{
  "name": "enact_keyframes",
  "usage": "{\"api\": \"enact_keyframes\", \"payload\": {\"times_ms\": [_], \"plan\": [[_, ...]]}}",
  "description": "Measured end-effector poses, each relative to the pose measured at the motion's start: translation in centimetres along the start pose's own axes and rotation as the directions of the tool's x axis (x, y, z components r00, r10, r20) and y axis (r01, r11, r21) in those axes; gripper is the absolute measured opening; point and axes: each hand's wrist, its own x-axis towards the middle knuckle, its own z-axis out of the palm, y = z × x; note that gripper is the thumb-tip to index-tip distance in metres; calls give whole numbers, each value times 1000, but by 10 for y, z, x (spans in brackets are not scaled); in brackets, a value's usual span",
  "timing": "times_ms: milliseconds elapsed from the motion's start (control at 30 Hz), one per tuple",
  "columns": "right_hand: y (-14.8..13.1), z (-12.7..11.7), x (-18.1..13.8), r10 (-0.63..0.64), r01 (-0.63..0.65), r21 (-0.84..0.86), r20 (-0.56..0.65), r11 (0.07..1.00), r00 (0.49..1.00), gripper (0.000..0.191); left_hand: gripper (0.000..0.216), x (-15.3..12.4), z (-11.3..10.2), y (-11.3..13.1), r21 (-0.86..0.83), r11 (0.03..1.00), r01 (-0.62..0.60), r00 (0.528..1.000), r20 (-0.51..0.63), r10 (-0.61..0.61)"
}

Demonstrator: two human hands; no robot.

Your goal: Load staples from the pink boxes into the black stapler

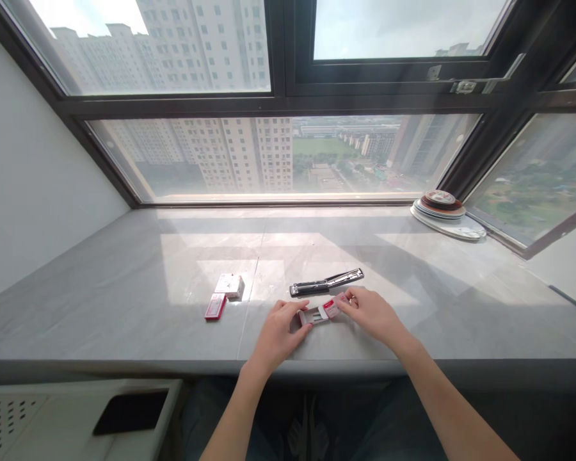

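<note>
My left hand [277, 333] and my right hand [372, 314] hold a small red-and-white staple box [321, 312] between them, just above the grey stone sill [413, 301]. The box's inner tray is slid partway out toward the left; the left fingers pinch the tray end, the right fingers pinch the red sleeve. A black stapler [326, 282], opened out flat, lies on the sill just beyond the hands. Further left lie a white-and-red staple box [229, 285] and a small red box [216, 307].
A stack of plates [444, 211] sits at the sill's far right corner by the window. At lower left, a white perforated surface [9, 419] carries a dark phone [130, 412]. Large windows stand behind the sill.
</note>
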Motion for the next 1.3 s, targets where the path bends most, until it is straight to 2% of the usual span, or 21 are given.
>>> {"api": "enact_keyframes", "payload": {"times_ms": [100, 233, 333, 433, 500, 633, 733, 933, 1133, 1300], "plan": [[-1, 0, 13, -9, 5, 42, 110, 999, 994, 33, 49, 0, 0, -1, -9, 1000, 10, 1000, -3, -10], [17, 3, 17, 74, -145, 180, 351, 973, 933, 43, 46, -2, -1, -2, -39, 999, 5, 1000, -5, -5], [27, 5, 9, 57, -196, 297, 417, 935, 907, 46, 42, -2, -3, -3, -79, 997, -1, 1000, 8, 2], [28, 5, 2, 28, -204, 340, 456, 918, 889, 48, 38, -3, -3, -2, -97, 995, -11, 1000, 21, 13], [25, 4, 0, 23, -187, 321, 453, 928, 891, 48, 36, -3, -2, -2, -84, 996, -24, 999, 25, 27], [20, 5, -3, 3, -103, 246, 377, 964, 926, 45, 35, 0, 4, 0, -7, 999, -49, 999, 17, 49], [19, 8, -7, 23, -94, 190, 344, 977, 939, 45, 34, 2, 7, 0, 32, 998, -51, 999, 20, 50], [22, 11, -19, 70, -168, 233, 379, 958, 923, 46, 30, 0, 9, 3, 107, 992, -66, 998, 27, 64], [25, 21, -34, 117, -233, 323, 341, 917, 933, 47, 29, 2, 11, 1, 138, 989, -59, 998, 43, 54], [25, 29, -38, 194, -375, 418, 414, 827, 890, 46, 30, 3, 10, 1, 161, 985, -65, 997, 60, 56]]}}
